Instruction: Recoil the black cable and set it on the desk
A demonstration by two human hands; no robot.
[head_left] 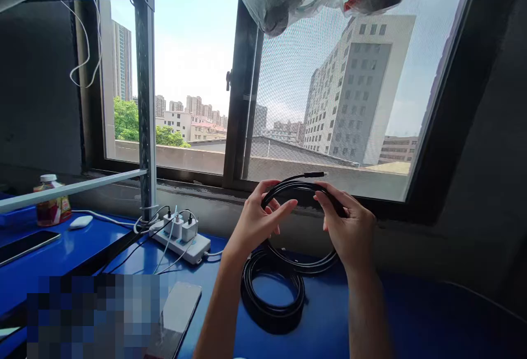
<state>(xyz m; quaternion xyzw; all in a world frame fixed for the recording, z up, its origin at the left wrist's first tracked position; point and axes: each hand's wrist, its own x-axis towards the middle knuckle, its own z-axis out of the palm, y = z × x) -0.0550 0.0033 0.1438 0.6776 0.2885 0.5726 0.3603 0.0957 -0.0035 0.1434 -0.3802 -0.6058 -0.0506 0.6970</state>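
Observation:
A coiled black cable (304, 185) is held up above the blue tabletop, its loops forming a ring. My right hand (348, 216) grips the ring's right side between thumb and fingers. At the ring's upper left, my left hand (263, 219) has its fingers curled behind the loops, with the thumb pointing inward. One cable end with a dark connector (315, 174) sticks out above the ring, towards the right hand. Below lies a second black cable coil (272, 310) on the table, partly behind the held one.
A white power strip (181, 242) with plugged-in chargers sits left of the coils. A phone (177, 315) lies in front of it. Farther left are a bottle (51, 205), a white mouse (81, 222) and another phone (28, 246). A metal shelf post (147, 101) stands before the window.

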